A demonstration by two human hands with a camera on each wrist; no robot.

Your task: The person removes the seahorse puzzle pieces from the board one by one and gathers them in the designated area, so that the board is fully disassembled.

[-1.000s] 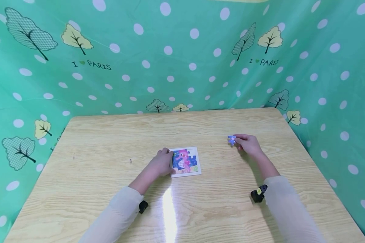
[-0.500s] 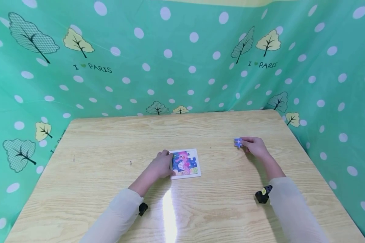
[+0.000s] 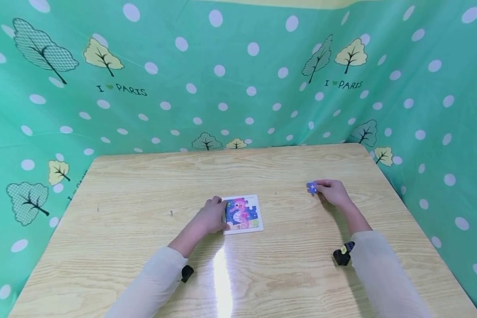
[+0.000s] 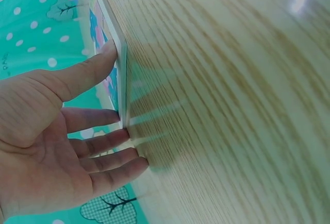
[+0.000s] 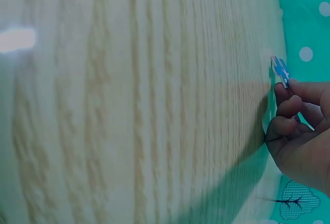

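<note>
A small square puzzle board with a pink seahorse picture lies at the middle of the wooden table. My left hand rests against the board's left edge, fingers straight and touching it; the left wrist view shows the same left hand with fingertips on the board's edge. My right hand is at the right of the table and pinches a small blue puzzle piece between thumb and fingers. The right wrist view shows that blue piece held just above the table.
Green dotted cloth with tree prints hangs behind and at both sides of the table. A bright glare streak lies on the wood near the front. Small dark marks dot the table's left part.
My right hand with the blue piece has shifted slightly to the right and nearer. The left hand has stayed at the board's edge.
</note>
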